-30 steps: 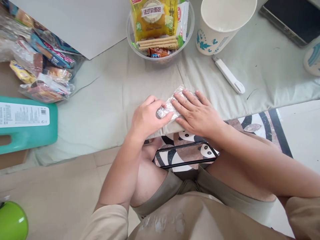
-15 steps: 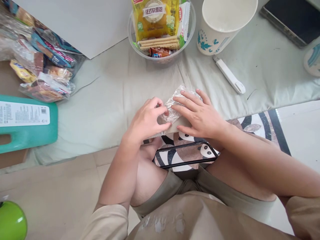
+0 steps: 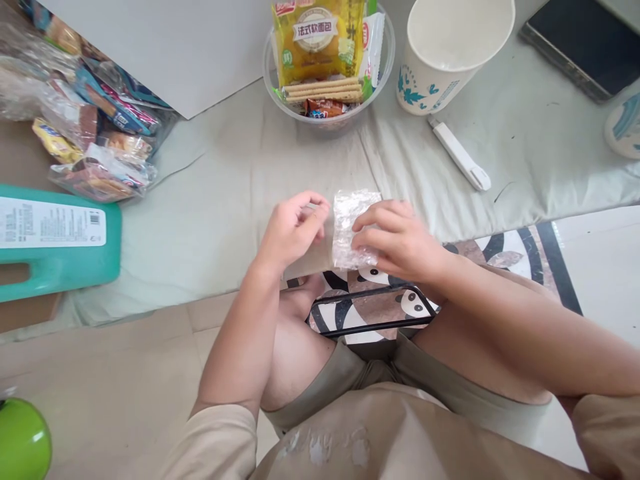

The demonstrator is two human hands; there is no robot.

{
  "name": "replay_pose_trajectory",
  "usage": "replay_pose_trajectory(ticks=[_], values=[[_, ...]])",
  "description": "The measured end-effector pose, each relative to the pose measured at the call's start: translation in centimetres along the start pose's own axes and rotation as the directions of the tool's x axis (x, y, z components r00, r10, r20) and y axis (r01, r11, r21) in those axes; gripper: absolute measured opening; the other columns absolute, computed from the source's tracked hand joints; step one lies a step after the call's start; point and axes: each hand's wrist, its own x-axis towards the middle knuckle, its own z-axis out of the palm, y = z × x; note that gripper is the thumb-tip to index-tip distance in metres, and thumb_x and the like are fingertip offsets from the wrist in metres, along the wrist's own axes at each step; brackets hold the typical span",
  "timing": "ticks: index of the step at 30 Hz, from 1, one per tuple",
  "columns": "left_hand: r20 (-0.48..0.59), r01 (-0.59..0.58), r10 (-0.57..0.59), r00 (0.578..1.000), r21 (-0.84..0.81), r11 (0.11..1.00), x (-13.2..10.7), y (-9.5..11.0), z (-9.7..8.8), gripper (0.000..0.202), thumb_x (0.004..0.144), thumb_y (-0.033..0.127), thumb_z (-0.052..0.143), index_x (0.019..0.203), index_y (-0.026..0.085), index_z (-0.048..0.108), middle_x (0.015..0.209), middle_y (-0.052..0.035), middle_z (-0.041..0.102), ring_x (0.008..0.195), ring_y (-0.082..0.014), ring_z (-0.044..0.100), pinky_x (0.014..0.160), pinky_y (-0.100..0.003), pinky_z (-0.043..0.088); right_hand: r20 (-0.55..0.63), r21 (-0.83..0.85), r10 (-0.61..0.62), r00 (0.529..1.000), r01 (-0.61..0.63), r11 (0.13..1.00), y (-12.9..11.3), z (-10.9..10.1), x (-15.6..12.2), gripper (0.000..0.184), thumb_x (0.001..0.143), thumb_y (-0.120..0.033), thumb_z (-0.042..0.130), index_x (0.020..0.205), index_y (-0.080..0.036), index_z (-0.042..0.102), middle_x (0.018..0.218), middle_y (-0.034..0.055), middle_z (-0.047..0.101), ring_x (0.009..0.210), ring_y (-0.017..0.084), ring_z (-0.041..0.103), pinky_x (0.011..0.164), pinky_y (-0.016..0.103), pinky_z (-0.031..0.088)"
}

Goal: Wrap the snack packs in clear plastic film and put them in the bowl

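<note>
My right hand pinches a crinkled clear plastic wrapper, holding it just above the near edge of the pale green cloth-covered table. My left hand hovers just left of the wrapper with its fingers curled, thumb and forefinger close together, not touching the wrapper. Whether anything is inside the wrapper cannot be made out.
A clear bowl of packaged snacks stands at the back, beside a white paper cup and a white utility knife. A bag of snacks and a teal jug lie left. A dark tablet is far right.
Both hands were pressing the wrapper flat on the table. Now my right hand has lifted it toward the table edge, and my left hand has come off it.
</note>
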Motion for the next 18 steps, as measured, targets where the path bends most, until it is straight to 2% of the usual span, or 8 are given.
replay_pose_trajectory(ticks=[1, 3, 5, 6, 8, 12, 15, 18], values=[[0.132, 0.057, -0.049, 0.990, -0.053, 0.997, -0.2, 0.1, -0.1, 0.022, 0.090, 0.032, 0.058, 0.110, 0.022, 0.059, 0.059, 0.0053, 0.060, 0.055, -0.0125, 0.060, 0.055, -0.024, 0.047, -0.048, 0.019, 0.031, 0.998, -0.030, 0.999, 0.2, -0.2, 0.0, 0.021, 0.094, -0.013, 0.056, 0.103, -0.026, 0.069, 0.109, 0.0045, 0.073, 0.106, 0.023, 0.063, 0.089, 0.040, 0.046], [0.344, 0.130, -0.085, 0.935, -0.109, 0.986, -0.5, 0.2, -0.2, 0.050, 0.084, 0.023, 0.061, 0.132, 0.025, 0.048, 0.069, 0.0058, 0.068, 0.063, -0.0134, 0.068, 0.058, -0.022, 0.052, -0.104, 0.069, 0.055, 0.993, -0.048, 0.996, 0.5, -0.5, 0.0, 0.016, 0.094, -0.015, 0.060, 0.103, -0.026, 0.067, 0.104, 0.0043, 0.070, 0.097, 0.021, 0.061, 0.086, 0.039, 0.047], [0.455, 0.143, -0.056, 0.889, -0.159, 0.977, -0.7, 0.3, 0.0, 0.070, 0.080, 0.017, 0.066, 0.143, 0.029, 0.039, 0.084, 0.0039, 0.073, 0.070, -0.0136, 0.073, 0.061, -0.021, 0.054, -0.130, 0.109, 0.056, 0.990, -0.042, 0.993, 0.7, -0.7, 0.1, 0.012, 0.094, -0.018, 0.063, 0.102, -0.027, 0.066, 0.101, 0.0037, 0.069, 0.093, 0.020, 0.061, 0.085, 0.037, 0.048], [0.470, 0.124, -0.020, 0.883, -0.192, 0.973, -0.7, 0.3, 0.2, 0.074, 0.079, 0.017, 0.070, 0.145, 0.030, 0.040, 0.091, 0.0022, 0.075, 0.074, -0.0140, 0.074, 0.063, -0.022, 0.055, -0.134, 0.123, 0.056, 0.989, -0.039, 0.992, 0.6, -0.7, 0.2, 0.011, 0.095, -0.018, 0.063, 0.101, -0.027, 0.065, 0.100, 0.0036, 0.068, 0.092, 0.019, 0.061, 0.084, 0.037, 0.049], [0.412, 0.024, 0.088, 0.907, -0.260, 0.965, -0.6, 0.2, 0.8, 0.068, 0.077, 0.020, 0.078, 0.139, 0.028, 0.051, 0.102, -0.0014, 0.076, 0.084, -0.0156, 0.076, 0.070, -0.023, 0.059, -0.141, 0.152, 0.052, 0.989, -0.031, 0.988, 0.4, -0.7, 0.4, 0.008, 0.096, -0.021, 0.063, 0.101, -0.027, 0.066, 0.099, 0.0040, 0.067, 0.093, 0.019, 0.063, 0.083, 0.038, 0.050], [0.139, -0.197, 0.246, 0.959, -0.296, 0.935, 0.0, 0.0, 2.1, 0.029, 0.081, 0.031, 0.083, 0.107, 0.021, 0.075, 0.110, -0.0055, 0.079, 0.100, -0.0179, 0.076, 0.087, -0.027, 0.061, -0.232, 0.162, 0.151, 0.961, -0.115, 0.980, -0.2, -0.7, 0.6, 0.013, 0.096, -0.031, 0.066, 0.109, -0.029, 0.070, 0.098, 0.0049, 0.063, 0.093, 0.020, 0.064, 0.080, 0.036, 0.054], [0.040, -0.283, 0.304, 0.952, -0.266, 0.921, 0.3, -0.3, 2.4, 0.024, 0.082, 0.035, 0.083, 0.102, 0.021, 0.081, 0.108, -0.0065, 0.081, 0.099, -0.0183, 0.076, 0.086, -0.027, 0.062, -0.288, 0.173, 0.315, 0.905, -0.274, 0.946, -0.3, -0.8, 0.5, 0.025, 0.091, -0.029, 0.073, 0.116, -0.027, 0.073, 0.081, 0.0003, 0.055, 0.071, 0.015, 0.057, 0.065, 0.029, 0.050], [-0.009, -0.396, 0.403, 0.915, -0.205, 0.895, 0.3, -0.6, 2.3, 0.022, 0.083, 0.033, 0.083, 0.103, 0.024, 0.084, 0.103, -0.0061, 0.082, 0.092, -0.0162, 0.077, 0.080, -0.025, 0.061, -0.195, 0.272, 0.399, 0.896, -0.341, 0.900, -0.5, -0.9, 0.5, 0.023, 0.091, -0.024, 0.069, 0.113, -0.025, 0.073, 0.066, -0.0046, 0.055, 0.055, 0.010, 0.048, 0.055, 0.025, 0.043]])
